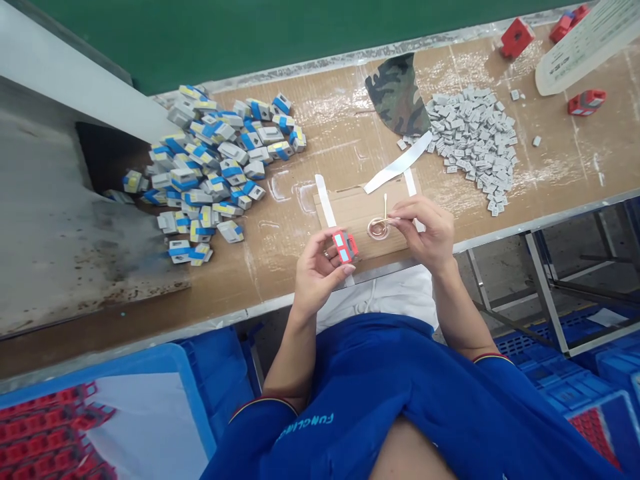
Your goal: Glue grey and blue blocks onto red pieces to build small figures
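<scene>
Between the thumb and fingers of my left hand is a small red toy vehicle piece with pale window patches and a grey part. My right hand pinches a thin cotton swab, its tip over a small round clear dish. Another swab leans up from the dish. Whatever the dish holds is too small to tell. Beneath both hands lies a cardboard piece fixed with white tape strips.
A heap of grey, blue and yellow toy parts lies left, small grey pieces right. A camouflage cloth, a translucent bottle and red parts lie farther back. A blue crate with red parts stands lower left.
</scene>
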A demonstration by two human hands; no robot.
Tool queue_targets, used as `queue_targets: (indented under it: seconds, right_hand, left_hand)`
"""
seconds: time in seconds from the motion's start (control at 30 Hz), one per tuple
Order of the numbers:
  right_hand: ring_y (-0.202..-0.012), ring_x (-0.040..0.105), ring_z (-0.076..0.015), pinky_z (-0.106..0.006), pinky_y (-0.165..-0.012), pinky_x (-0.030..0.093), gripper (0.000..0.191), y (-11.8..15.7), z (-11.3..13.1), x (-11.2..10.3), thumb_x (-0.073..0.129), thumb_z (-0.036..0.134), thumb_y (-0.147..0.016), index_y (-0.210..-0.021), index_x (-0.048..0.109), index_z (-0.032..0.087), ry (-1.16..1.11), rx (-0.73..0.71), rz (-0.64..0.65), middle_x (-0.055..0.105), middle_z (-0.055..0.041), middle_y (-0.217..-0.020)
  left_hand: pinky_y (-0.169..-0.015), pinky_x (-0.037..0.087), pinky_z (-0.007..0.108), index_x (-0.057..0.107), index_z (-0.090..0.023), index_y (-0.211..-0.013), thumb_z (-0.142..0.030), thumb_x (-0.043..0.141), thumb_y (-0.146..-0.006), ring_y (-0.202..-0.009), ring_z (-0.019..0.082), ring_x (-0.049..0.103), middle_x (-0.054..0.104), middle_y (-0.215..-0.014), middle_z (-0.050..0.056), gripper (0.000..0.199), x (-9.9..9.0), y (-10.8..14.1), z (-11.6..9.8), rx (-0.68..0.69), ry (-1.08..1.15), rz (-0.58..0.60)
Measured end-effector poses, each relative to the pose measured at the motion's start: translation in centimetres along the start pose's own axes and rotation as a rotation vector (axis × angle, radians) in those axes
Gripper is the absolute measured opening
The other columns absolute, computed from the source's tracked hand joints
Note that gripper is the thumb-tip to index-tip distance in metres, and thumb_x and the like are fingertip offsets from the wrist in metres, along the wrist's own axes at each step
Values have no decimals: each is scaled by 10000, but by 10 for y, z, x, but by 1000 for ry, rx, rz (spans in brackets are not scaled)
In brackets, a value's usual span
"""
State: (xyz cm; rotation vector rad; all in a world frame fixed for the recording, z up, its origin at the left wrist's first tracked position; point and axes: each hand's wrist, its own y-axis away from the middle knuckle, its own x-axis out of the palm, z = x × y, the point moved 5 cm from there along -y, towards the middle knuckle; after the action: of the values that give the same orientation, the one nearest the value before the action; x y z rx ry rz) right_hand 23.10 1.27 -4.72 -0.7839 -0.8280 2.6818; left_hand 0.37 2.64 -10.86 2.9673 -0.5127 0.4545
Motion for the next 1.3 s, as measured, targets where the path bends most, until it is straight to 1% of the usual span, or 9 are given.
queue_targets:
  seconds: [0.17,0.3,0.43,0.57,0.73,0.93,1.07,1.17,1.3]
  right_hand:
    - [-831,744,-211,-363,-707,595,109,1,1,2,714,300,-1040,-932,729,293,50,-12,-5,788,-17,-898]
    - [-813,748,-201,-360,-705,599,130,4,0,1,739,343,-1030,-913,715,291,21,35,-25,797,-12,-899]
    - [-793,756,-188,-342,-673,593,201,13,-5,-3,751,426,-1025,-900,710,273,-88,192,-83,791,-18,-872]
    - [-749,745,-159,-296,-636,573,260,25,-17,-7,795,474,-992,-903,698,250,-242,398,-191,779,-14,-870]
    - [-641,714,-123,-259,-596,562,305,29,-22,-8,843,481,-955,-874,673,241,-337,498,-273,779,12,-818]
    - [-650,738,-132,-266,-579,593,198,21,7,-15,820,416,-985,-930,707,262,-287,413,-273,800,7,-855]
    - [-804,807,-181,-318,-685,644,59,15,31,-13,798,310,-1000,-1013,749,278,-184,283,-133,831,-9,-935]
    - [-776,796,-163,-291,-673,625,60,10,43,-6,792,228,-988,-994,753,273,-122,182,-40,836,12,-907]
    - [-734,775,-141,-263,-656,611,96,5,50,2,774,192,-992,-965,747,281,-80,110,23,827,38,-855]
  left_hand:
    - [-872,698,270,737,-237,-1266,-272,1026,-720,-967,150,763,700,-1343,84,618,-1,2,0,4,-67,-37]
    - [-881,697,281,720,-238,-1277,-263,1006,-748,-962,155,778,732,-1263,67,602,-1,4,3,-21,-33,-19]
    - [-888,694,292,723,-239,-1275,-252,1004,-749,-972,171,791,756,-1184,57,596,-1,4,4,-21,-14,-34]
    - [-904,693,300,727,-238,-1276,-234,1023,-717,-1003,184,795,770,-1206,73,632,2,4,3,-13,9,-27]
    - [-934,689,308,728,-238,-1282,-243,998,-753,-1032,189,793,765,-1233,86,594,5,4,2,-21,-5,-22]
    - [-943,683,301,737,-241,-1293,-207,971,-788,-1020,185,800,769,-1246,87,557,8,4,0,-14,-27,24]
    - [-934,683,288,729,-232,-1307,-229,957,-816,-1000,172,800,787,-1196,78,541,10,4,1,1,-52,48]
    - [-945,689,299,711,-217,-1321,-264,955,-829,-1029,190,812,795,-1210,95,551,10,4,2,2,-70,69]
    - [-957,694,298,700,-222,-1334,-289,951,-840,-1059,201,824,791,-1239,101,558,8,4,4,9,-64,90]
